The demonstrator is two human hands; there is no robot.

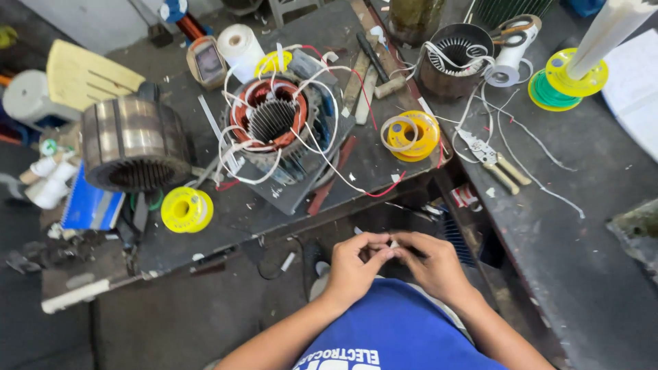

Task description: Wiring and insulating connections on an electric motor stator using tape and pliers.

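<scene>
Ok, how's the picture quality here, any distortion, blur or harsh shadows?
Head view: wide-angle bending at the edges, the bench looks curved; soft even light, no hard shadows; the stator is sharp; the left hand and right hand are slightly soft, what they pinch is unclear.

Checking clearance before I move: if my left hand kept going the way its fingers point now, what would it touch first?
The left hand points right, toward the right hand. Their fingertips already meet around a small pale piece, so it would press into the right hand's fingers at once; depth looks matched.
</scene>
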